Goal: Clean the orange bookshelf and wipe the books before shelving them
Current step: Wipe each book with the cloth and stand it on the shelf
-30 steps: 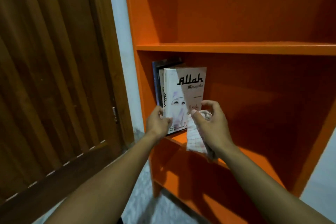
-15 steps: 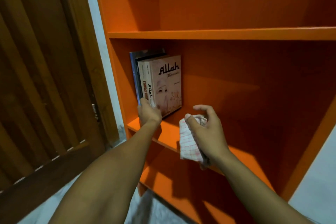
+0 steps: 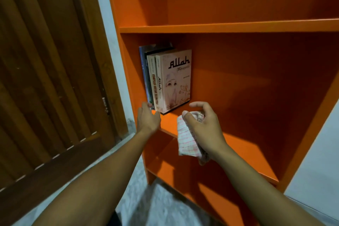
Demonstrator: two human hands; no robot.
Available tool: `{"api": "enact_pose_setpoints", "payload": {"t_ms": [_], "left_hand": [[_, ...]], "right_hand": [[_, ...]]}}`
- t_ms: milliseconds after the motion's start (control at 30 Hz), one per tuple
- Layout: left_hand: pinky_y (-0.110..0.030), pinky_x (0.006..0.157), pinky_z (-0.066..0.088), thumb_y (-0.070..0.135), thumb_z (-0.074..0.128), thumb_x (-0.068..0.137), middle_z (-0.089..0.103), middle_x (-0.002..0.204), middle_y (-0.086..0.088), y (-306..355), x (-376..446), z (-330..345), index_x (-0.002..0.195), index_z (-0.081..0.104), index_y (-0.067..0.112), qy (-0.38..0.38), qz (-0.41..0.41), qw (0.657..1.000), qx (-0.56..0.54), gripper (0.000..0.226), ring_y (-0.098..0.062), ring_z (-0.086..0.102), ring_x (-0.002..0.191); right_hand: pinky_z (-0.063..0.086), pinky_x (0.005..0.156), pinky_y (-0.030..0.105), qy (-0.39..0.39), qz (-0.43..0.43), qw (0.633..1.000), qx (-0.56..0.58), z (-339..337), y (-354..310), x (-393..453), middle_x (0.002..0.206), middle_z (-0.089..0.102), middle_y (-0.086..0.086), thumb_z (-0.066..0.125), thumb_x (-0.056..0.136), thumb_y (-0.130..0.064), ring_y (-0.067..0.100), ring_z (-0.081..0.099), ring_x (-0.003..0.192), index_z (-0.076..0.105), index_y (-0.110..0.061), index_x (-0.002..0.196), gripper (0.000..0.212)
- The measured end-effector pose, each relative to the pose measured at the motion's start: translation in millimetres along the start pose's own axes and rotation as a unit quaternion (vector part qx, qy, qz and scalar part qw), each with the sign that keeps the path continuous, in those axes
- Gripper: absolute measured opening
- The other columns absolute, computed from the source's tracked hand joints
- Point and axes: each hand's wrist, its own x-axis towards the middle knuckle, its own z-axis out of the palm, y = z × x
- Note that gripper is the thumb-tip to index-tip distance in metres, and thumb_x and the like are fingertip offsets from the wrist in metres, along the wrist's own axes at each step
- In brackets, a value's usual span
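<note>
The orange bookshelf (image 3: 229, 26) fills the right of the view. Several books stand upright at the left end of its middle shelf; the outermost is a pale book (image 3: 177, 79) with a black title and a veiled face on its cover. My left hand (image 3: 147, 118) is at the foot of the book spines, fingertips touching the leftmost ones, holding nothing. My right hand (image 3: 203, 126) hovers in front of the shelf edge, closed on a crumpled white cloth with red checks (image 3: 188, 138) that hangs below my palm.
A dark brown wooden door (image 3: 49, 79) stands to the left, with a strip of white wall (image 3: 110, 29) between it and the bookshelf. Pale floor (image 3: 161, 205) shows below. The upper shelf and the right part of the middle shelf hold nothing.
The pale book went from my hands into the row and now stands on its own. My left hand let go and dropped to the spines' base; my right hand drew back with the cloth.
</note>
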Motion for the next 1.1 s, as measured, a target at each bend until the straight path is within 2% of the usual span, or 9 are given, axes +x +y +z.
{"api": "enact_pose_setpoints", "payload": {"t_ms": [100,200,333,467,667,833,967,1033,1100], "left_hand": [[-0.041,0.086,0.049,0.024,0.060,0.096,0.053,0.125,-0.017,-24,-21,-22,0.128,0.046,0.009,-0.004,0.011,1.000,0.025,0.038,-0.030,0.057,0.110],[-0.040,0.085,0.050,0.026,0.060,0.097,0.057,0.122,-0.016,-27,-23,-38,0.127,0.048,0.010,-0.008,0.002,1.000,0.029,0.036,-0.029,0.058,0.106],[-0.038,0.080,0.047,0.025,0.056,0.099,0.060,0.118,-0.016,-14,-32,-45,0.122,0.052,0.010,-0.042,-0.008,0.999,0.011,0.028,-0.032,0.059,0.103],[-0.037,0.083,0.049,0.017,0.055,0.096,0.065,0.105,-0.011,-36,-67,-48,0.108,0.057,0.012,-0.045,0.018,0.999,0.015,0.014,-0.027,0.061,0.096],[-0.028,0.069,0.041,0.021,0.053,0.098,0.063,0.103,-0.010,-143,-153,-33,0.114,0.054,0.011,-0.104,-0.098,0.989,0.038,0.018,-0.022,0.056,0.086],[-0.025,0.063,0.046,0.018,0.065,0.093,0.063,0.097,-0.011,-240,-239,-9,0.121,0.048,0.009,-0.214,-0.252,0.942,0.055,0.034,-0.020,0.059,0.081],[-0.029,0.082,0.046,0.022,0.067,0.090,0.061,0.121,-0.014,-300,-290,5,0.126,0.049,0.006,-0.279,-0.285,0.906,0.143,0.043,-0.030,0.061,0.109],[-0.034,0.087,0.047,0.026,0.062,0.092,0.057,0.128,-0.017,-330,-308,15,0.134,0.045,0.005,-0.315,-0.291,0.886,0.177,0.051,-0.035,0.059,0.113],[-0.042,0.090,0.051,0.042,0.051,0.091,0.050,0.134,-0.015,-365,-322,30,0.140,0.038,0.012,-0.360,-0.313,0.852,0.215,0.059,-0.038,0.056,0.115]], "right_hand": [[0.054,0.069,0.051,-0.016,0.023,1.000,0.004,10,-1,-10,0.091,0.069,0.012,0.071,0.087,-0.032,0.036,0.065,0.079,0.055,-0.036,0.100,0.020],[0.054,0.071,0.046,-0.024,0.047,0.999,0.000,18,2,-18,0.095,0.068,0.008,0.070,0.088,-0.031,0.032,0.066,0.084,0.055,-0.036,0.100,0.020],[0.042,0.059,0.039,-0.061,0.074,0.995,0.000,30,6,-30,0.077,0.062,0.009,0.070,0.089,-0.030,0.022,0.050,0.059,0.057,-0.026,0.103,0.019],[0.042,0.057,0.034,-0.092,0.096,0.991,0.000,45,14,-47,0.070,0.062,0.005,0.072,0.086,-0.027,0.019,0.053,0.059,0.062,-0.020,0.095,0.015],[0.045,0.060,0.032,-0.151,0.133,0.979,-0.039,65,47,-82,0.076,0.065,-0.001,0.072,0.084,-0.029,0.016,0.056,0.063,0.063,-0.025,0.089,0.011],[0.041,0.054,0.028,-0.235,0.162,0.956,-0.068,77,82,-116,0.073,0.061,0.002,0.069,0.090,-0.025,0.016,0.053,0.060,0.062,-0.020,0.096,0.010],[0.037,0.052,0.020,-0.268,0.189,0.942,-0.075,81,109,-129,0.068,0.054,-0.011,0.069,0.091,-0.021,0.003,0.049,0.054,0.064,-0.014,0.105,0.017],[0.037,0.053,0.021,-0.271,0.194,0.941,-0.063,85,116,-128,0.067,0.054,-0.010,0.070,0.090,-0.018,0.005,0.049,0.055,0.064,-0.011,0.105,0.017],[0.038,0.052,0.021,-0.273,0.187,0.942,-0.054,89,119,-126,0.065,0.053,-0.009,0.070,0.090,-0.018,0.005,0.048,0.054,0.064,-0.010,0.104,0.017]]}}
